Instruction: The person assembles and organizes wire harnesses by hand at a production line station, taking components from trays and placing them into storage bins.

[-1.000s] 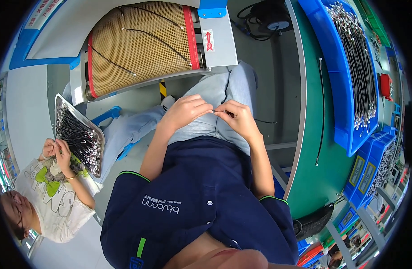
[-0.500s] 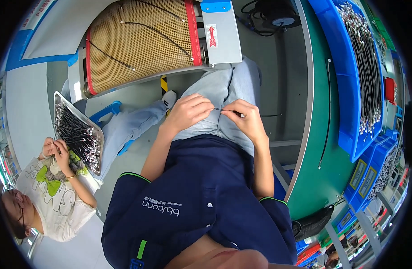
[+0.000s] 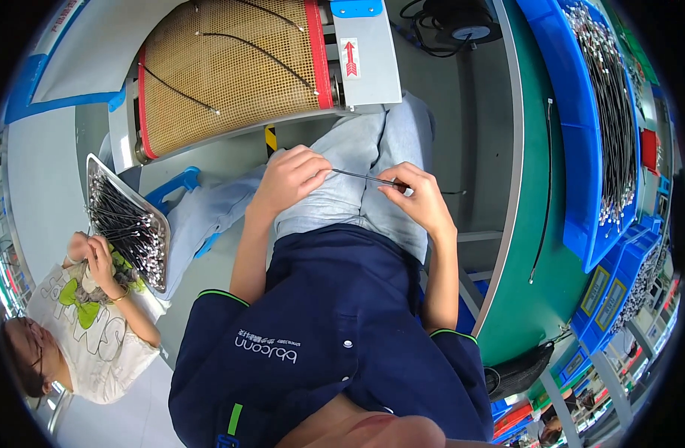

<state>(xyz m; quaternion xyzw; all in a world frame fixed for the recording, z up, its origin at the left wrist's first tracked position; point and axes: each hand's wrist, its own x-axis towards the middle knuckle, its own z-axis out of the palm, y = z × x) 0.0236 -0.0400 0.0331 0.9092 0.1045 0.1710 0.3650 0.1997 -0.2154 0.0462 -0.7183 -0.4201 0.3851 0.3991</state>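
Item in hand: thin black cable [image 3: 365, 178], straight, stiff-looking, held level over the lap between both hands. Left hand [image 3: 294, 178]: fingers closed, pinching cable's left end. Right hand [image 3: 421, 200]: fingers closed on cable near its right part; a short tail runs past the hand to the right. Cable is slim, dark, matte; end fittings too small to tell.

Surroundings: conveyor belt [image 3: 230, 71] ahead, tan woven mesh w/ red edge strips, carrying approx. three similar black cables laid apart. Grey metal housing w/ red arrow label at belt's right. Green worktop [image 3: 536, 149] at right, smooth, one loose cable lying along it. Blue plastic bin [image 3: 581, 134] on the worktop, packed w/ black cables, silver tips bunched at near end. Metal tray [image 3: 126, 220] at left, rectangular, shiny, filled w/ same cables; a second person's hands beside it.
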